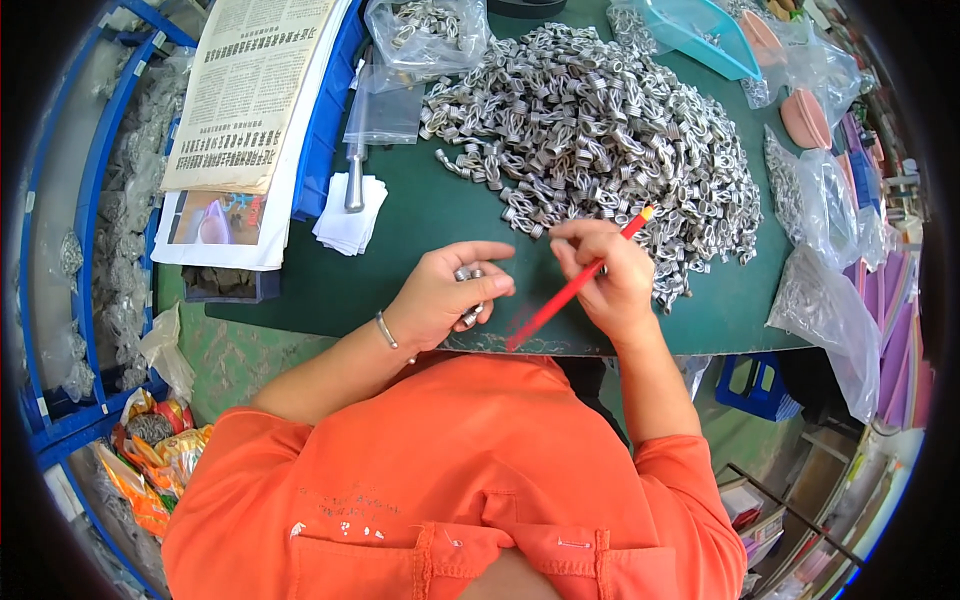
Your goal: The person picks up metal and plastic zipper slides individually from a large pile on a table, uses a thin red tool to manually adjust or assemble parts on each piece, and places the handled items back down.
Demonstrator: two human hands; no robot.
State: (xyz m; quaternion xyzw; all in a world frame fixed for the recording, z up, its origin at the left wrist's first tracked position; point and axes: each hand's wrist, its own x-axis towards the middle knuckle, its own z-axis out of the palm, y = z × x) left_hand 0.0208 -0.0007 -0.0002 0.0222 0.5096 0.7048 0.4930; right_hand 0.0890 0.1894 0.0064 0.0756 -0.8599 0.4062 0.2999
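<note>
My left hand (432, 297) is curled around a few small silver metal pieces (468, 312), above the near part of the dark green table (330, 300). Its index finger is stretched forward. In my right hand (618, 268) is a slim red stick with a yellow end (556, 303), gripped between thumb and fingers. It slants with the yellow end up by the metal pile and the other end, slightly blurred, down toward the table's front edge. Just beyond both hands lies a large pile of looped silver metal pieces (600, 120).
Left on the table are white paper slips (350, 225), a metal-handled tool (355, 185) and a newspaper (245, 90) over a blue bin (328, 120). Filled plastic bags (825, 300), a pink container (806, 118) and a turquoise tray (700, 45) line the right side. Blue shelving (90, 200) stands left.
</note>
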